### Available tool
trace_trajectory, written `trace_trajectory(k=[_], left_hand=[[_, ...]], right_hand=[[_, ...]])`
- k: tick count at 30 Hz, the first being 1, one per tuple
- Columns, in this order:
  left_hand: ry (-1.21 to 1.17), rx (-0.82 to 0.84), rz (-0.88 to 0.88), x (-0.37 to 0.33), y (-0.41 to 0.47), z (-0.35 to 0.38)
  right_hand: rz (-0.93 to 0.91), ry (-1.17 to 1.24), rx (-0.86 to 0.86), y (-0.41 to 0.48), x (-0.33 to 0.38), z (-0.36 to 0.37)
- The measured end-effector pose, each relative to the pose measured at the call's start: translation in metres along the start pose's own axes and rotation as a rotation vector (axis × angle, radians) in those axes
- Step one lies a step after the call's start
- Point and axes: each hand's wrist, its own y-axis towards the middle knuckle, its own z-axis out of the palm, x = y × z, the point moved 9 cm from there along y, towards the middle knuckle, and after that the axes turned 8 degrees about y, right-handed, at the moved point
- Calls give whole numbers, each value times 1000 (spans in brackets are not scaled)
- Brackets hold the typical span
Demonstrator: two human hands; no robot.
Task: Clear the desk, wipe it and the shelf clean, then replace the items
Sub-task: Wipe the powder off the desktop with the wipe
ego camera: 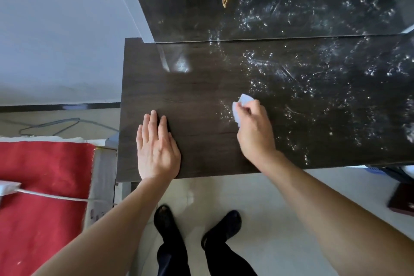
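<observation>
Your right hand [254, 127] pinches the wipe [240, 107]; rub over every white speck on the desk [201, 87] (left hand [156, 150] flat, steadying).

No text, label, brand or number can be read, on the desk [201, 96] or elsewhere. At 8 o'clock, a few dark printed marks stand on the side of the box [104, 170], but they are too blurred to make out.
</observation>
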Motion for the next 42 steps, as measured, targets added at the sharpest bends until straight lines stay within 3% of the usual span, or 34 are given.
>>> trace_trajectory(k=[3, 5, 9, 12, 18, 20, 23, 26, 28, 29, 32, 34, 37, 39, 40, 42], left_hand=[[-8, -10, 1, -1, 0, -2], [-10, -13, 5, -2, 0, -3], [-7, -30, 12, -2, 0, -4], [7, -26, 15, -1, 1, -4], [5, -14, 17, -2, 1, -3], [7, -3, 20, -2, 1, -3], [23, 8, 26, -2, 1, -2], [23, 15, 26, -1, 1, -1], [20, 20, 25, -1, 0, -2], [17, 20, 21, -1, 1, -2], [7, 29, 19, -2, 1, -2], [15, 31, 24, -2, 1, -2], [34, 42, 29, 0, 2, -2], [57, 64, 37, -2, 1, -1], [65, 79, 46, -4, 1, 0], [67, 101, 96, -5, 5, 0]], right_hand=[[-271, 134, 163, -68, 57, 31], [-325, 173, 233, -83, 56, 27], [-118, 76, 47, 14, -1, 6], [-8, 2, 38, 52, 0, 13], [-375, 177, 274, -68, 63, 32], [-301, 114, 262, -26, 40, 32], [-127, 4, 66, 65, 1, 16], [-41, 21, 16, 71, 12, 18], [-118, 160, 56, 24, 45, 26], [-251, 191, 120, -7, 64, 32], [-523, 137, 283, -43, 70, 37], [-468, 54, 163, 1, 37, 26], [-79, -83, 39, 86, -18, 10], [87, -48, -10, 98, -6, 5], [86, 19, 14, 91, 10, 12], [-117, 127, 105, 55, 55, 34]])
